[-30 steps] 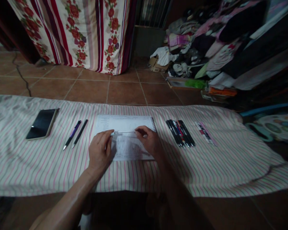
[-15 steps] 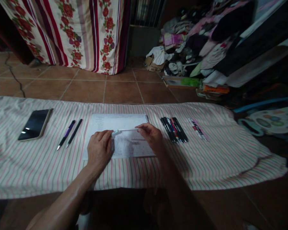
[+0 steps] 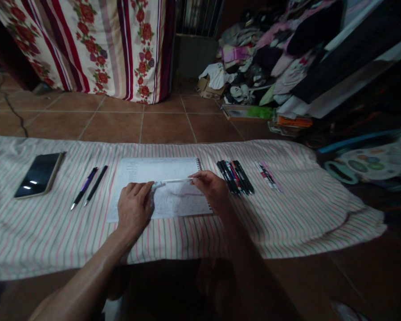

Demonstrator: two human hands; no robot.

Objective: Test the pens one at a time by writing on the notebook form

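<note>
A slim white pen (image 3: 177, 180) with a pale bluish end is held level between my two hands, over an open spiral notebook (image 3: 160, 167). My left hand (image 3: 135, 205) pinches the bluish end between thumb and forefinger, its other fingers curled over the page. At the opposite tip, the fingertips of my right hand (image 3: 210, 187) are closed on the thin end. Whether the bluish part is a separate cap, I cannot tell. The notebook page carries faint writing or print, too blurred to read.
Left of the notebook lie a purple-and-black pen (image 3: 84, 188), a black pen (image 3: 96, 185) and a phone (image 3: 39, 174). On its right are a row of several dark pens (image 3: 235, 178) and a few pink-and-white pens (image 3: 269, 176). A striped cloth (image 3: 173, 240) lies beneath everything.
The whole view has shifted slightly, so the things on the cloth appear farther left. My hands keep their grip on the pen and sit slightly farther apart.
</note>
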